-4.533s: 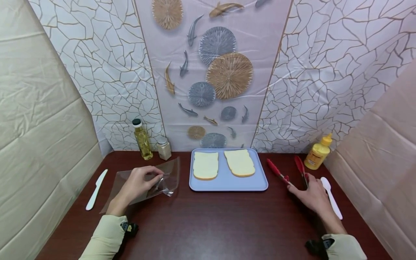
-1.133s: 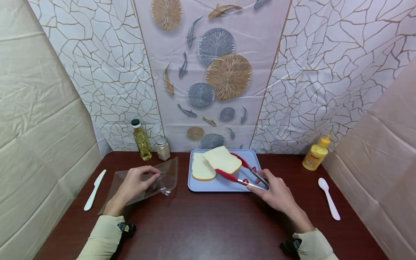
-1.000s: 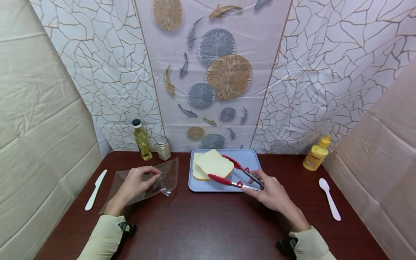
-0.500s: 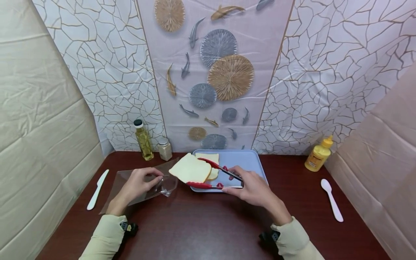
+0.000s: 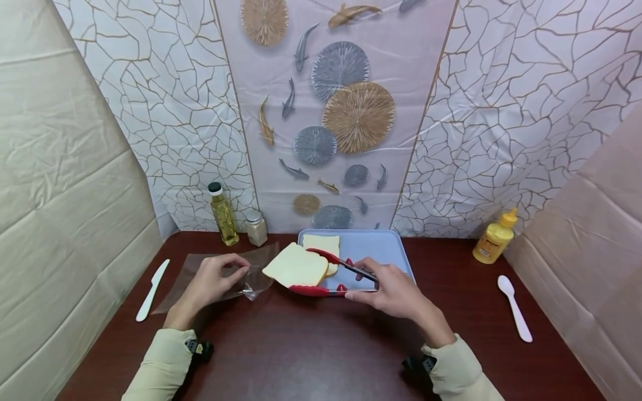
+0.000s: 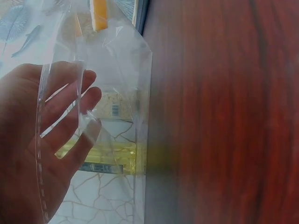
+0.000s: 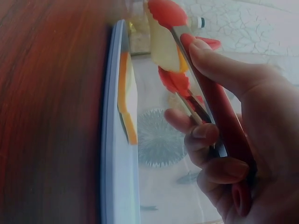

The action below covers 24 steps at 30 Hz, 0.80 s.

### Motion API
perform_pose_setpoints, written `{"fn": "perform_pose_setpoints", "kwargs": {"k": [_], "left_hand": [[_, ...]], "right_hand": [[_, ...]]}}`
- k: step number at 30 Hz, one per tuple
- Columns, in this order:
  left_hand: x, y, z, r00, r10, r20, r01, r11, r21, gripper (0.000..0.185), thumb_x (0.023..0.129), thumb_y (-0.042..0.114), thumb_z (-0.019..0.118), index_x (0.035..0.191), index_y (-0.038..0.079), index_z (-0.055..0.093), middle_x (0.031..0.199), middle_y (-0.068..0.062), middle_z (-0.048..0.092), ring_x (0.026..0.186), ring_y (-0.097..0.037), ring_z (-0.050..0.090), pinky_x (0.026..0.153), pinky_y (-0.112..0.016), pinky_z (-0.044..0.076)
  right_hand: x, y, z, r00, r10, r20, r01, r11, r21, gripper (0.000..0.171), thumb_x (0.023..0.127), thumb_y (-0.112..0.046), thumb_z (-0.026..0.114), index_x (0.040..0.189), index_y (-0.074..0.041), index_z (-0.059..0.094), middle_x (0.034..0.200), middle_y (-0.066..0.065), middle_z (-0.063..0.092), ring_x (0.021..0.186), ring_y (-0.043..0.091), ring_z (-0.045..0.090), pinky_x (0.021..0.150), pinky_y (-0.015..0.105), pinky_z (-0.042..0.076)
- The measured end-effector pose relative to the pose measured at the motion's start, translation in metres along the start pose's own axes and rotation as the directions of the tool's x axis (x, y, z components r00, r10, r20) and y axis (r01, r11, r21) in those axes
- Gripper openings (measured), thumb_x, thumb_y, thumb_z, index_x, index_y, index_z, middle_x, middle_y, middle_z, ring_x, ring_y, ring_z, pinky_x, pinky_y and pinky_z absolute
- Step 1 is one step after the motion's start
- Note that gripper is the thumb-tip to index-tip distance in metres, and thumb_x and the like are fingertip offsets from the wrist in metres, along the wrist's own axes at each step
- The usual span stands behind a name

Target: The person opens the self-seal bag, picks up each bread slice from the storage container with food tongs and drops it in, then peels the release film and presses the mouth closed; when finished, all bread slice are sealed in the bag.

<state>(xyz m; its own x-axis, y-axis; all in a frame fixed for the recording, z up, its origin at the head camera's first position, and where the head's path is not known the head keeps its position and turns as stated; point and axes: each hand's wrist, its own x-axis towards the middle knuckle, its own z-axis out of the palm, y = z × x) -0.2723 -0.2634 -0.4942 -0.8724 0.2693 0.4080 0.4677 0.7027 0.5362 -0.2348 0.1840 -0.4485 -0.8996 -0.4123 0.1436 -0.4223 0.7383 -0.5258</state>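
My right hand (image 5: 396,289) grips red-tipped tongs (image 5: 328,256), the fingers curled around the handles in the right wrist view. Between the tong tips hangs a bread slice (image 5: 295,266), raised above the table and overlapping the tray's left edge in the head view. A second bread slice (image 5: 321,243) lies on the light blue tray (image 5: 381,250), partly covered by the raised one. My left hand (image 5: 213,281) pinches a clear plastic bag (image 6: 140,70) near its right end, and the bag stands raised around the fingers. The raised slice's edge sits close to the bag's mouth.
A white plastic knife (image 5: 152,291) lies left of the bag. Behind it stand an oil bottle (image 5: 223,217) and a small spice jar (image 5: 256,229). A yellow squeeze bottle (image 5: 494,239) and a white spoon (image 5: 514,307) are at the right.
My right hand has taken up the tongs, picked the right-hand slice off the tray and carried it left toward the bag. The left hand has kept its place, holding the bag.
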Motion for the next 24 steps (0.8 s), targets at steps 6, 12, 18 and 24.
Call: {"fn": "perform_pose_setpoints", "kwargs": {"k": [6, 12, 18, 24], "left_hand": [[0.0003, 0.0006, 0.0004, 1.0, -0.013, 0.013, 0.013, 1.0, -0.008, 0.007, 0.1, 0.014, 0.08, 0.106, 0.018, 0.082, 0.101, 0.005, 0.081, 0.096, -0.016, 0.077, 0.092, -0.05, 0.065], [0.0011, 0.0, 0.0011, 0.998, 0.033, -0.05, -0.034, 0.999, -0.011, 0.007, 0.1, 0.011, 0.079, 0.106, 0.015, 0.081, 0.103, 0.002, 0.082, 0.097, -0.02, 0.079, 0.089, -0.051, 0.065], [0.0013, 0.0, 0.0002, 0.991, 0.044, -0.123, -0.043, 0.999, 0.006, 0.01, 0.1, 0.009, 0.078, 0.108, 0.015, 0.079, 0.101, 0.001, 0.082, 0.094, -0.021, 0.079, 0.087, -0.054, 0.065], [0.001, -0.0027, 0.0003, 0.993, 0.03, -0.113, -0.03, 1.0, 0.0, 0.01, 0.099, 0.009, 0.079, 0.107, 0.015, 0.079, 0.101, 0.002, 0.082, 0.095, -0.021, 0.079, 0.089, -0.055, 0.064]], "right_hand": [[-0.0019, -0.0076, 0.0018, 0.998, -0.054, 0.023, 0.055, 0.997, -0.05, 0.063, 0.088, -0.066, 0.083, 0.135, -0.027, 0.067, 0.098, -0.002, 0.078, 0.079, 0.011, 0.064, 0.07, 0.031, 0.052], [-0.0036, -0.0094, 0.0035, 0.999, -0.031, 0.03, 0.035, 0.991, -0.132, 0.06, 0.09, -0.067, 0.08, 0.133, -0.028, 0.068, 0.095, -0.002, 0.076, 0.074, 0.008, 0.058, 0.065, 0.032, 0.049], [-0.003, -0.0068, 0.0039, 1.0, -0.019, 0.014, 0.02, 0.991, -0.132, 0.055, 0.091, -0.066, 0.08, 0.13, -0.029, 0.07, 0.092, -0.005, 0.074, 0.071, 0.007, 0.057, 0.062, 0.03, 0.047], [-0.0026, -0.0019, -0.0021, 0.999, -0.04, -0.015, 0.038, 0.995, -0.088, 0.055, 0.093, -0.066, 0.078, 0.132, -0.029, 0.07, 0.099, -0.002, 0.079, 0.075, 0.007, 0.06, 0.07, 0.032, 0.051]]}}
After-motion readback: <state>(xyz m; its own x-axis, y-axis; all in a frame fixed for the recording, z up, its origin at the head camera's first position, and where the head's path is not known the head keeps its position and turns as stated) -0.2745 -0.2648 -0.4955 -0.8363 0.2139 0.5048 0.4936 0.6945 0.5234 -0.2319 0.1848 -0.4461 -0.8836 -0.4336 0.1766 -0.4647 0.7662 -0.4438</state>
